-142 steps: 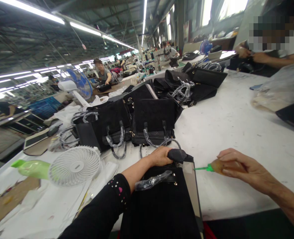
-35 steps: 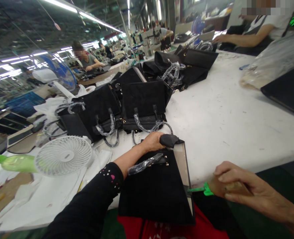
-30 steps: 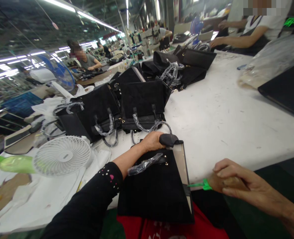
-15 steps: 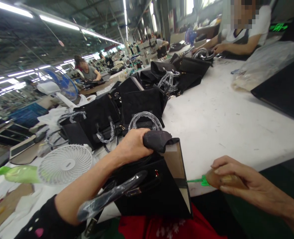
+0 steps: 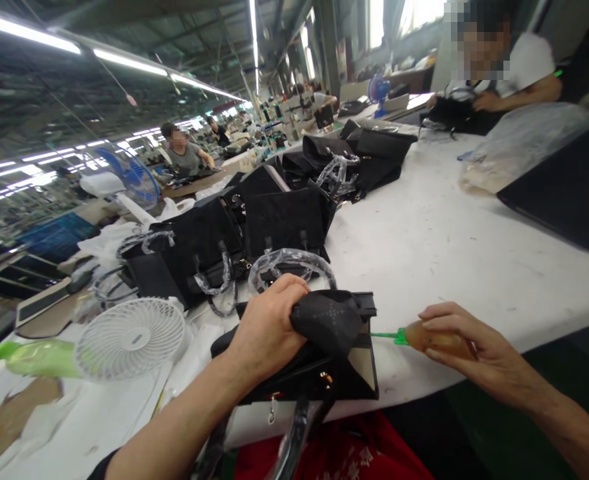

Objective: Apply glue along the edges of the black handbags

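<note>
A black handbag [image 5: 349, 385] with plastic-wrapped handles lies tilted at the table's front edge, its side toward the right. My left hand [image 5: 269, 323] is closed on the bag's dark lining [image 5: 329, 319], which bunches out of the opening. Between the fingers of my right hand [image 5: 474, 343] is a squeeze bottle [image 5: 417, 335] of amber liquid, probably glue. Its thin green nozzle [image 5: 385, 335] points left, and the tip meets the bag's pale inner side edge; whether it touches cannot be made out.
Several black handbags [image 5: 284, 220] with wrapped handles are piled beyond my hands. A white fan [image 5: 134, 337] and a light-green packet [image 5: 44, 359] lie at left. On the right are a clear plastic bag [image 5: 529, 150] and a dark panel [image 5: 569, 180]. A co-worker [image 5: 529, 73] sits across the white table [image 5: 454, 227].
The handbag has tipped, its front now facing lower and its handle hanging down. My left hand has shifted slightly down with the lining. The bottle has risen a little, moving slightly left.
</note>
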Available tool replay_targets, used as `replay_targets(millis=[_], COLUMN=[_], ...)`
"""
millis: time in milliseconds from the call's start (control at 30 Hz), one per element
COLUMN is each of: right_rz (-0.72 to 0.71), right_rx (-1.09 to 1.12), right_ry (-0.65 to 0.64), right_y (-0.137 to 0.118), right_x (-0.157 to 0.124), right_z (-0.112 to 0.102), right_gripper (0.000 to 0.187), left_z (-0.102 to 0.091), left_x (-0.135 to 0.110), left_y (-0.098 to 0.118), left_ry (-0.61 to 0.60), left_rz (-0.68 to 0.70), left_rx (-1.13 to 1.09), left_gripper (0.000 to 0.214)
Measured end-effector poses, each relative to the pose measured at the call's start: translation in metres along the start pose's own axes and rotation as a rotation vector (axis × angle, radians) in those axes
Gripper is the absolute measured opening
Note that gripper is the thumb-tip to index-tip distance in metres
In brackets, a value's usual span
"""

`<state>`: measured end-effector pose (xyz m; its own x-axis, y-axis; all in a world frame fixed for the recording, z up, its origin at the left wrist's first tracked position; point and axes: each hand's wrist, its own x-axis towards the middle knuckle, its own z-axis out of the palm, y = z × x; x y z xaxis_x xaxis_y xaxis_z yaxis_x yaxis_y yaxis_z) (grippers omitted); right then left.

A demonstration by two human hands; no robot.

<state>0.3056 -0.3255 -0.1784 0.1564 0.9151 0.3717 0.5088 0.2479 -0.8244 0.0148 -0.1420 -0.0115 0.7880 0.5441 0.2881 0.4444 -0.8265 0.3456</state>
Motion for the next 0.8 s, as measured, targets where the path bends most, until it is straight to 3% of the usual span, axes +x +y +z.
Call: replay_targets(millis=[133,267,367,433,567,700,800], right_rz=[-0.001,0.013,0.074,0.088,0.083,0.157,0.150], right_rx=[0.039,0.084,0.131,0.151,0.141,0.178,0.170], right_ry=[-0.029,-0.011,-0.108,-0.140,-0.058,-0.166,-0.101], right_y=[0.002,-0.002,-0.004,-0.004,0.000,0.001,0.000], right_x=[0.003,0.009,0.013,0.014,0.015,0.016,0.017], right_z=[0.004,0.006,0.006,0.005,0.004,0.003,0.002], right_gripper=[0.022,0.020,0.017,0.017,0.020,0.018,0.021], left_z=[0.002,0.003,0.004,0.004,0.004,0.005,0.005], left_x=[-0.007,-0.006,-0.004,-0.004,-0.006,-0.008,-0.008], left_y=[-0.005,-0.003,0.000,0.001,0.000,-0.002,-0.003], left_ry=[0.024,-0.049,-0.085,-0.077,-0.071,-0.088,-0.078], left_rz=[-0.051,-0.154,-0.214,-0.220,-0.212,-0.215,-0.202], left_rx=[-0.078,-0.062,-0.070,-0.086,-0.092,-0.095,-0.109], left_gripper=[0.022,0.014,0.012,0.013,0.014,0.016,0.017])
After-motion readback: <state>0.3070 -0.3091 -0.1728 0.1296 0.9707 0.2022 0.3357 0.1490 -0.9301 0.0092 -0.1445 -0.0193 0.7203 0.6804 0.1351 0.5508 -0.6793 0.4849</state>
